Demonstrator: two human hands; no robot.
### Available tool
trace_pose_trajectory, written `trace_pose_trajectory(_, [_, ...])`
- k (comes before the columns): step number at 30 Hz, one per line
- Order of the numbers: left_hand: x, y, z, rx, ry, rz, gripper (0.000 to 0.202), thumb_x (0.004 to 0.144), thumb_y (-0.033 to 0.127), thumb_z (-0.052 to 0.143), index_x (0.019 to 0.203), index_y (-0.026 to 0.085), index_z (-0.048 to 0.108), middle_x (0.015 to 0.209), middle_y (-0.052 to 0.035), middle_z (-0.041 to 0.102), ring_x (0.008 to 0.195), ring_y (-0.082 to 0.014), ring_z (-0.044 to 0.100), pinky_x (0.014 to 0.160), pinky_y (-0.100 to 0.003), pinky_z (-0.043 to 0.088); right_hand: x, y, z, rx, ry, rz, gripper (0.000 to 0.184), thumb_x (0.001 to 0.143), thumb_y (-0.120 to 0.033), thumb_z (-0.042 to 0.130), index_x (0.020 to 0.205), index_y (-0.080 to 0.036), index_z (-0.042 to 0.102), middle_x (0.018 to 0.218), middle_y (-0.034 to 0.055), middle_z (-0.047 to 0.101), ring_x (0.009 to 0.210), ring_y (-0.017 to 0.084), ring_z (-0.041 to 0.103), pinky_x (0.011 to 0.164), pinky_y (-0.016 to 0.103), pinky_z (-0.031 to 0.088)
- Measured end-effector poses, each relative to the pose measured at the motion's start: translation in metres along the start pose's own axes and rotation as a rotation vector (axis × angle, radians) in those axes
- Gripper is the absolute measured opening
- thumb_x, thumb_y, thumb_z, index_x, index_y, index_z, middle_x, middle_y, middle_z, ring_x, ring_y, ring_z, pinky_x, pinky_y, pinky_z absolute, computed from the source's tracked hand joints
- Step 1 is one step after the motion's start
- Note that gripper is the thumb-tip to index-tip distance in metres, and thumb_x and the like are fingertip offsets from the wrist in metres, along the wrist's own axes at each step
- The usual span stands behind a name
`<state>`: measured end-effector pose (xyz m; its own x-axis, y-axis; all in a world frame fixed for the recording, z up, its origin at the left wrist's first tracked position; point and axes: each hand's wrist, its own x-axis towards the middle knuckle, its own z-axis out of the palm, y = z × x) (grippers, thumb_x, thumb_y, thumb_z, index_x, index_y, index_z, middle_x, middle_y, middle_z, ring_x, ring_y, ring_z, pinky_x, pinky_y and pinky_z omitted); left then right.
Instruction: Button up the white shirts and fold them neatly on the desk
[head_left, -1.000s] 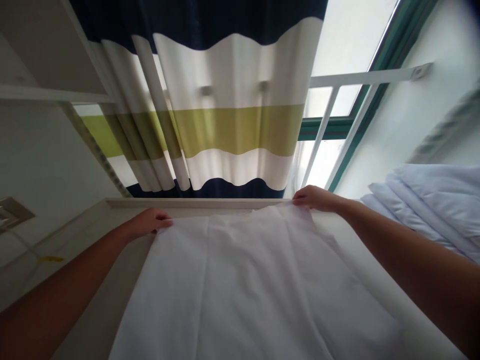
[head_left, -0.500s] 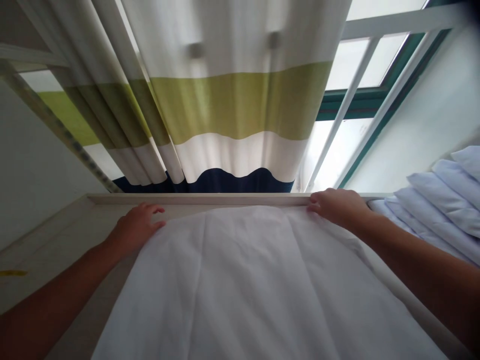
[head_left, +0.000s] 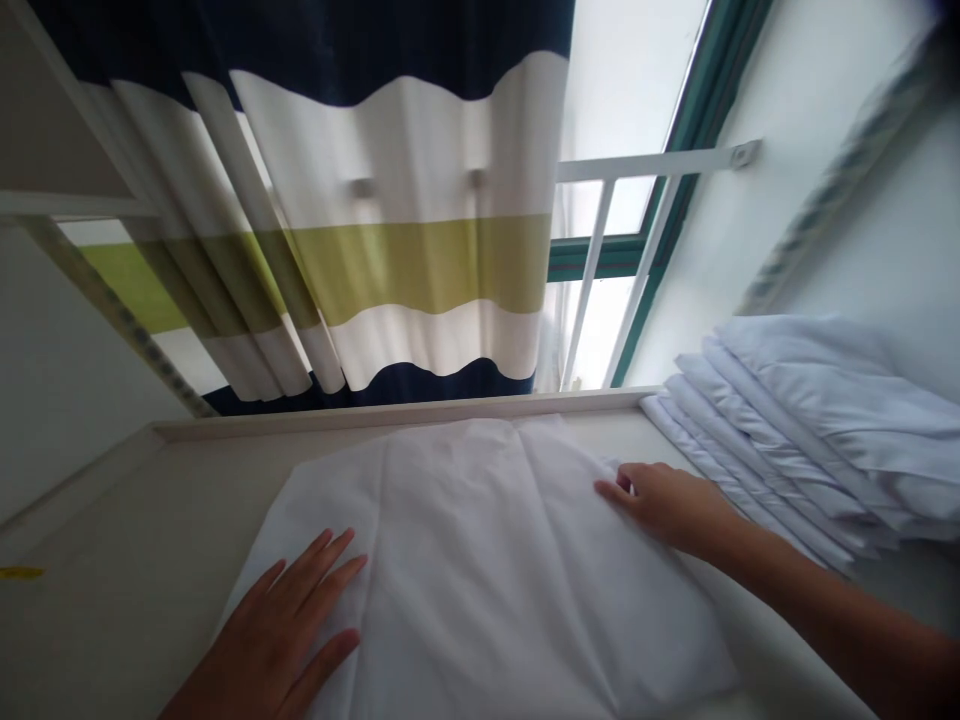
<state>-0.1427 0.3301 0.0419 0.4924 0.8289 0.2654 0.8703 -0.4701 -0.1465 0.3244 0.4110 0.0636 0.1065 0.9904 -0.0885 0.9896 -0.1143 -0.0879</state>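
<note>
A white cloth (head_left: 450, 540) lies spread over the pale board surface, with long crease lines running down it. My left hand (head_left: 281, 630) rests flat on its left side, fingers spread. At the cloth's right edge, my right hand (head_left: 660, 500) pinches the fabric between thumb and curled fingers. The cloth's near part runs out of view at the bottom.
Folded white cloths (head_left: 795, 420) are stacked at the right by the wall. A raised ledge (head_left: 420, 412) borders the far side. Beyond it hang striped curtains (head_left: 420, 260) and a white window railing (head_left: 600, 240). A yellow strip (head_left: 21, 572) lies at the left.
My left hand has come back from the far left corner and now lies flat on the cloth. My right hand has moved nearer along the right edge. The view has turned right.
</note>
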Motion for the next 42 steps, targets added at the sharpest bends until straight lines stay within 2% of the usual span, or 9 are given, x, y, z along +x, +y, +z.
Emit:
trace_pose_trajectory(10, [-0.01, 0.026, -0.018, -0.042, -0.056, -0.027, 0.052, 0.095, 0.057, 0.05, 0.143, 0.037, 0.053, 0.159, 0.0004, 0.041, 0.14, -0.0295, 0.048, 0.111, -0.051, 0.046, 0.007, 0.031, 0.003, 0.161, 0.074, -0.022, 0.038, 0.097, -0.044, 0.046, 0.073, -0.019, 0.061, 0.081, 0.0089, 0.069, 0.073, 0.021, 0.063, 0.061, 0.029, 0.033])
trace_pose_trajectory(15, [-0.021, 0.029, -0.005, -0.058, -0.172, -0.029, 0.063, 0.096, 0.06, 0.046, 0.155, 0.039, 0.034, 0.162, -0.0004, 0.033, 0.147, -0.0302, 0.038, 0.116, -0.056, 0.036, 0.007, 0.044, 0.011, 0.17, 0.075, -0.013, 0.042, 0.095, -0.056, 0.049, 0.09, -0.018, 0.067, 0.083, 0.0099, 0.071, 0.074, 0.024, 0.066, 0.065, 0.031, 0.042])
trace_pose_trajectory(20, [-0.027, 0.029, 0.001, -0.052, -0.223, -0.169, 0.062, 0.099, 0.059, 0.038, 0.156, 0.038, 0.028, 0.164, -0.0004, 0.028, 0.151, -0.0303, 0.029, 0.12, -0.061, 0.024, 0.014, 0.019, 0.012, 0.147, 0.208, -0.156, 0.056, 0.102, -0.057, 0.027, 0.14, -0.023, 0.049, 0.138, 0.0138, 0.058, 0.122, 0.03, 0.058, 0.097, 0.043, 0.045])
trace_pose_trajectory(23, [-0.034, 0.032, 0.002, -0.093, -0.295, -0.267, 0.063, 0.1, 0.06, 0.033, 0.157, 0.035, 0.027, 0.164, -0.0005, 0.027, 0.152, -0.0297, 0.025, 0.121, -0.061, 0.022, 0.021, 0.006, 0.018, 0.112, 0.148, -0.36, 0.057, 0.099, -0.06, 0.035, 0.15, -0.035, 0.04, 0.158, 0.0034, 0.039, 0.145, 0.027, 0.036, 0.117, 0.046, 0.03])
trace_pose_trajectory(26, [-0.036, 0.036, -0.005, -0.112, -0.348, -0.354, 0.064, 0.099, 0.06, 0.03, 0.158, 0.034, 0.025, 0.165, -0.0003, 0.024, 0.154, -0.0296, 0.019, 0.121, -0.062, 0.02, 0.033, 0.002, 0.022, 0.067, 0.062, -0.41, 0.063, 0.098, -0.062, 0.036, 0.15, -0.028, 0.044, 0.158, 0.0098, 0.038, 0.145, 0.035, 0.034, 0.117, 0.064, 0.02])
trace_pose_trajectory(30, [-0.002, 0.036, -0.024, -0.041, -0.318, -0.439, 0.068, 0.099, 0.06, 0.029, 0.156, 0.023, 0.035, 0.165, -0.0074, 0.022, 0.154, -0.0335, 0.015, 0.119, -0.068, 0.012, 0.054, -0.019, 0.019, 0.043, 0.094, -0.406, 0.074, 0.1, -0.066, 0.021, 0.158, -0.021, 0.03, 0.165, 0.0145, 0.018, 0.152, 0.04, 0.014, 0.114, 0.073, 0.0])
trace_pose_trajectory(33, [0.049, 0.027, -0.028, -0.07, -0.218, -0.353, 0.067, 0.101, 0.059, 0.025, 0.157, 0.024, 0.032, 0.167, -0.0039, 0.017, 0.156, -0.0292, 0.008, 0.121, -0.065, 0.008, 0.064, -0.049, 0.022, 0.044, 0.047, -0.481, 0.077, 0.097, -0.073, 0.015, 0.162, -0.03, 0.015, 0.168, 0.0054, 0.006, 0.154, 0.033, 0.006, 0.12, 0.063, 0.007])
trace_pose_trajectory(36, [0.086, 0.011, -0.009, -0.176, -0.232, -0.31, 0.066, 0.101, 0.061, 0.025, 0.159, 0.029, 0.027, 0.168, -0.0008, 0.014, 0.156, -0.0255, 0.003, 0.124, -0.058, 0.007, 0.068, -0.069, 0.03, 0.026, -0.036, -0.531, 0.079, 0.095, -0.077, 0.018, 0.161, -0.035, 0.013, 0.168, 0.003, 0.007, 0.154, 0.033, 0.01, 0.12, 0.059, 0.016])
trace_pose_trajectory(42, [0.072, -0.03, 0.037, -0.225, -0.264, -0.458, 0.068, 0.101, 0.059, 0.021, 0.159, 0.023, 0.027, 0.167, -0.0089, 0.018, 0.155, -0.0311, 0.01, 0.12, -0.064, 0.012, 0.046, -0.051, 0.019, -0.037, 0.022, -0.418, 0.083, 0.097, -0.07, 0.03, 0.161, -0.018, 0.021, 0.166, 0.0163, 0.008, 0.152, 0.043, 0.003, 0.116, 0.071, 0.006])
